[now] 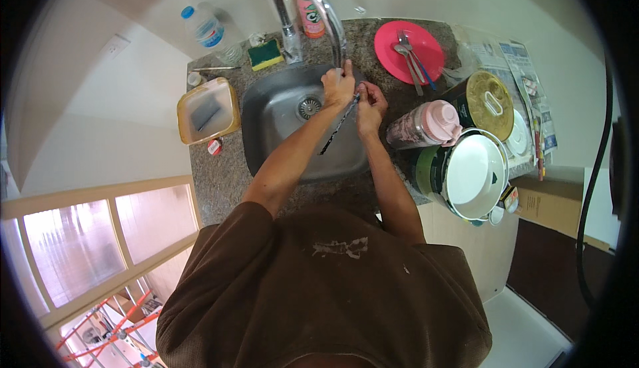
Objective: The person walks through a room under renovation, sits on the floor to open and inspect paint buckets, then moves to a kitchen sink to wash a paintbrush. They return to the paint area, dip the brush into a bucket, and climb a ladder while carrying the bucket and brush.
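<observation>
My left hand [337, 88] is up at the end of the curved chrome tap [333, 38] over the steel sink [273, 108], fingers closed; what they grip is hard to make out. My right hand [371, 107], just to its right, pinches a thin dark, mottled stick [340, 124] that slants down into the basin toward the lower left. A pink plate [393, 62] with cutlery [413, 67] lies behind my right hand. A pink-lidded bottle [419, 128] stands right of it.
An open plastic tub [226, 115], sponge [265, 52], water bottle [206, 32] and pink bottle [311, 15] sit left and behind. At right are a white bucket [472, 175], large can [484, 105] and newspapers [512, 62]. An orange ladder [113, 331] shows lower left.
</observation>
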Demonstrator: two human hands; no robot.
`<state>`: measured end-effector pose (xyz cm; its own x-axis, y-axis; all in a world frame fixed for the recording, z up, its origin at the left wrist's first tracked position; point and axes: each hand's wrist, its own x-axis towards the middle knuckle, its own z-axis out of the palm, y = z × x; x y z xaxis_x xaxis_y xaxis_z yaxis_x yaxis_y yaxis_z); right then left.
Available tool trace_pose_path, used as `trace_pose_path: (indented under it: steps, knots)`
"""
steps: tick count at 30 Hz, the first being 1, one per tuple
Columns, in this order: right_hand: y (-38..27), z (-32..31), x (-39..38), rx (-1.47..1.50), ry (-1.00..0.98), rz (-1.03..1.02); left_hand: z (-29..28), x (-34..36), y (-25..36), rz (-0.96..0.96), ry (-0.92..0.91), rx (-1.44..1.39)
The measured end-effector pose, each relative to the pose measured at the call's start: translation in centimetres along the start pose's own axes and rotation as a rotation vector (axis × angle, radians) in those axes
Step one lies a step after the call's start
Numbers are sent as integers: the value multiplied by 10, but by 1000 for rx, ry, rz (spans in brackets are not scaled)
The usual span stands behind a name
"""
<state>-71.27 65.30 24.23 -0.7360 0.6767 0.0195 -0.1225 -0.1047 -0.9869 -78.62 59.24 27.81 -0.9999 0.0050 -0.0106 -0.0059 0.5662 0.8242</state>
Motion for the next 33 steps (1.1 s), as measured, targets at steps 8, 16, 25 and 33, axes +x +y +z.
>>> trace_pose_path:
  steps: [8, 16, 25, 33]
  knots:
    - [-6, 13, 0, -12, -164, -75, -16, -14, -9, 137, 46, -24]
    - [-41, 63, -2, -249, -269, -236, -63, -34, -57, -103, -20, 14]
    - [-50, 64, 0, -333, -319, -210, -81, -24, -79, 85, 304, -204]
    - [-42, 45, -6, -273, -375, -57, -134, 18, -26, 358, 399, -152]
